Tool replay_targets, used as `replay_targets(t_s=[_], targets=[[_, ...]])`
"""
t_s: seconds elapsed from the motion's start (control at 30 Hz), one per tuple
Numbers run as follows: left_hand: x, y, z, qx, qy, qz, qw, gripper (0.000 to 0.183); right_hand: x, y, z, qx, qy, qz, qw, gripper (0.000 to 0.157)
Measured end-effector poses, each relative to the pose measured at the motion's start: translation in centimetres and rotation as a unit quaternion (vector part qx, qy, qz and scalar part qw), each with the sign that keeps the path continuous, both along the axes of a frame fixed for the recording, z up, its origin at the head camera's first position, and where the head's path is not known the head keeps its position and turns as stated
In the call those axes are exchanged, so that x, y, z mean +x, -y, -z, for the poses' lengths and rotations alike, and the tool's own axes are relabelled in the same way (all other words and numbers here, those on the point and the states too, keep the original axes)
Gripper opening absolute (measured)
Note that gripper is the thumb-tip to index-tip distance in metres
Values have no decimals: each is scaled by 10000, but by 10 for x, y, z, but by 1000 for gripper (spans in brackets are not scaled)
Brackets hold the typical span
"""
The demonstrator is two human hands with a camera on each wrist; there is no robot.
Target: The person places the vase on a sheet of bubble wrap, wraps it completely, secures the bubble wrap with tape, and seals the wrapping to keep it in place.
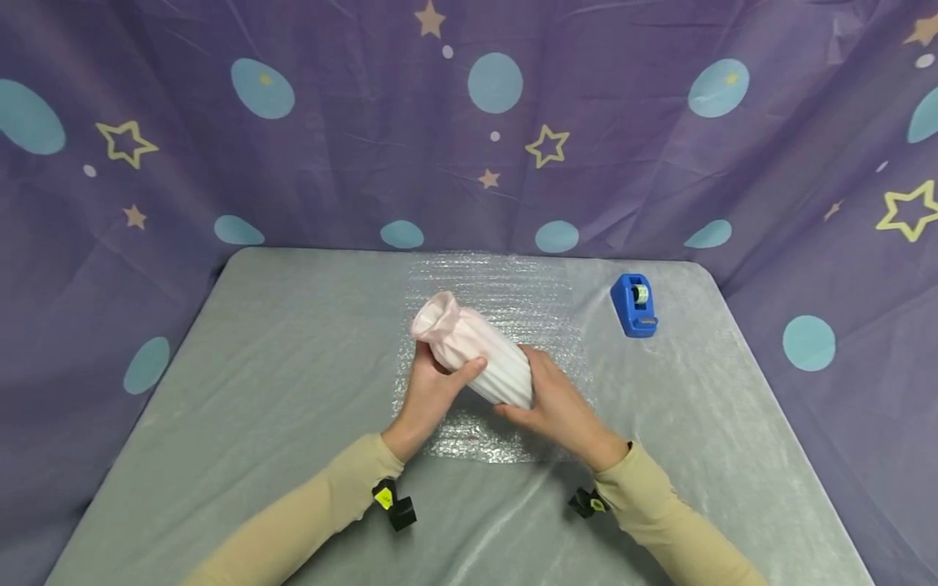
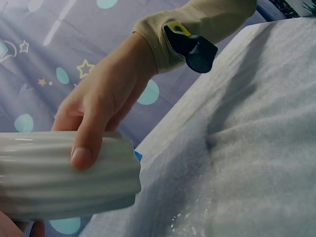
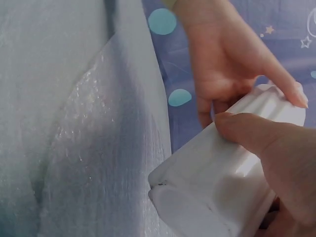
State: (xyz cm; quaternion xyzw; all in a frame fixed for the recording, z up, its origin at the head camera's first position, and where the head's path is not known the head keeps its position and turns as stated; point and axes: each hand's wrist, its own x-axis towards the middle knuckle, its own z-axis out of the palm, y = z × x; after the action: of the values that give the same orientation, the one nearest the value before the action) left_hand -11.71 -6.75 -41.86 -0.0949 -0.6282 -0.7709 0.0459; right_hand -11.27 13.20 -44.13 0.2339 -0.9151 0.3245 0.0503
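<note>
A white ribbed vase [image 1: 489, 358] with a pinkish ruffled mouth is held tilted above the table, its mouth toward the upper left in the head view. My left hand [image 1: 428, 391] grips it near the neck, thumb across the near side. Around the base end curls my right hand [image 1: 553, 399], which also shows in the left wrist view with its thumb on the ribbed vase [image 2: 59, 173]. In the right wrist view the flat base of the vase [image 3: 190, 210] faces the camera. Beneath lies a sheet of bubble wrap [image 1: 484, 443], spread flat.
A blue tape dispenser [image 1: 633, 306] with a roll of tape stands at the right rear of the grey cloth-covered table [image 1: 308, 325]. Behind and at both sides hangs a purple curtain [image 1: 352, 122] with stars and dots.
</note>
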Motion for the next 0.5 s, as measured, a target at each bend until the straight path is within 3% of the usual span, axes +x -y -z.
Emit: replay_targets(t_s=[0.23,0.33,0.43,0.5], targets=[[-10,8,26,-273,240,309,9989,71,2,-6,-1,-31,10,130,9999,88],[-12,15,28,-593,355,781,9945,68,3,-12,-2,30,-201,121,9997,87],[-16,28,28,-1280,673,1400,9795,71,4,-19,-4,87,-378,97,9992,86],[-21,40,28,-1840,871,1562,9665,70,3,-24,-6,167,-474,72,9987,85]])
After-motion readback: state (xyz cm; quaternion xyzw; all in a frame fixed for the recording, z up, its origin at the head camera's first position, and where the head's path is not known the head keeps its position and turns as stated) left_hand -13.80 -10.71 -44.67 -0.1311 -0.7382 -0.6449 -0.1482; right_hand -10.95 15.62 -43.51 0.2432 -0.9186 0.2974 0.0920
